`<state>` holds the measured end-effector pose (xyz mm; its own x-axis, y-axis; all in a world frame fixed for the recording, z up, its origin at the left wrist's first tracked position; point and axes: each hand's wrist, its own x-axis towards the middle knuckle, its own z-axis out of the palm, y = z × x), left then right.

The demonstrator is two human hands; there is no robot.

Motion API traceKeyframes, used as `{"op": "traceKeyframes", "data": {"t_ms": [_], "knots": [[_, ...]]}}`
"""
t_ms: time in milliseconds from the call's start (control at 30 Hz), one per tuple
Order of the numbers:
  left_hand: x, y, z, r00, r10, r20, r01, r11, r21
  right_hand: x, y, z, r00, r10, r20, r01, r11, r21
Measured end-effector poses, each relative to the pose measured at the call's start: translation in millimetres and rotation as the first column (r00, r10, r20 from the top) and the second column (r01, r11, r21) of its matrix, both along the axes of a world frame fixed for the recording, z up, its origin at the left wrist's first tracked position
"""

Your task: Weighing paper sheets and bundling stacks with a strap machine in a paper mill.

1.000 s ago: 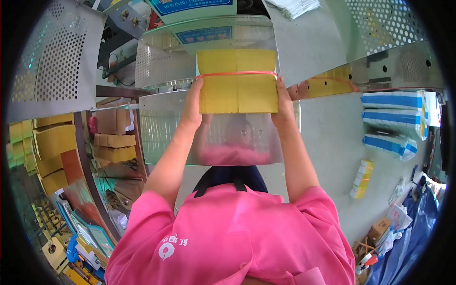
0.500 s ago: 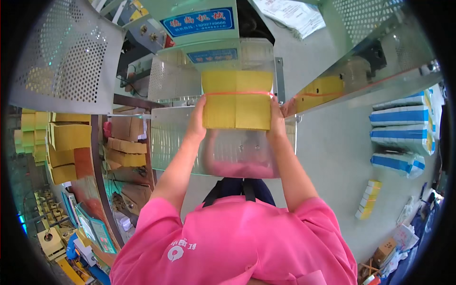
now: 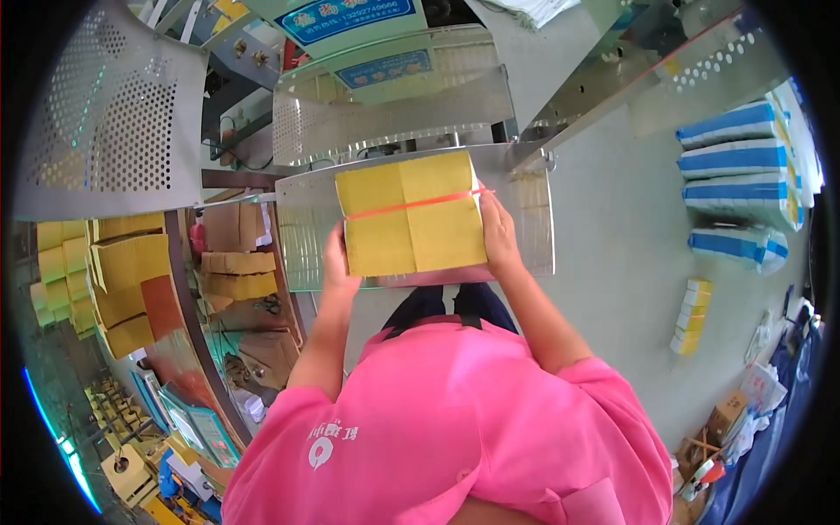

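Between my two hands sits a thick, block-like bundle of yellow paper (image 3: 416,241), tied across the middle with a red band (image 3: 411,206). My left hand (image 3: 338,255) is closed against its left side, and my right hand (image 3: 498,231) grips the right side near the band's end. The bundle is slightly tilted in the picture, its right end farther away. It is held over the near part of a shiny metal table (image 3: 522,214) on a machine. My fingertips are partly hidden behind the bundle.
Beyond the bundle stands a clear guard (image 3: 385,96) on the machine. A perforated metal panel (image 3: 114,114) is at the far left, above stacked yellow paper (image 3: 131,271). Blue-and-white wrapped packs (image 3: 735,162) and a small row of yellow-and-white bundles (image 3: 691,317) lie on the floor at right.
The bundle has come toward my body, away from the clear guard, and turned slightly. Both hands moved with it, still gripping its sides. The whole view has shifted a little.
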<state>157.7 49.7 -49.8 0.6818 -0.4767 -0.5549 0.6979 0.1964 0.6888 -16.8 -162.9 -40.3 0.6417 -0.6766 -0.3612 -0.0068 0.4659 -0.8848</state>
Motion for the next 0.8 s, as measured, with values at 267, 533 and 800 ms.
{"op": "traceKeyframes", "data": {"t_ms": [267,533,800], "knots": [[14,32,-21,0.082,-0.7,0.709,-0.099,0.703,0.705,-9,15,11,0.908,-0.079,-0.411,-0.074,0.936,-0.344],[15,16,14,0.512,-0.616,0.599,0.133,0.745,0.653,-26,12,18,0.846,-0.178,-0.503,-0.107,0.868,-0.486],[20,13,31,0.828,-0.355,0.435,0.18,0.902,0.393,-33,-7,30,0.946,-0.096,-0.311,-0.124,0.777,-0.617]]}}
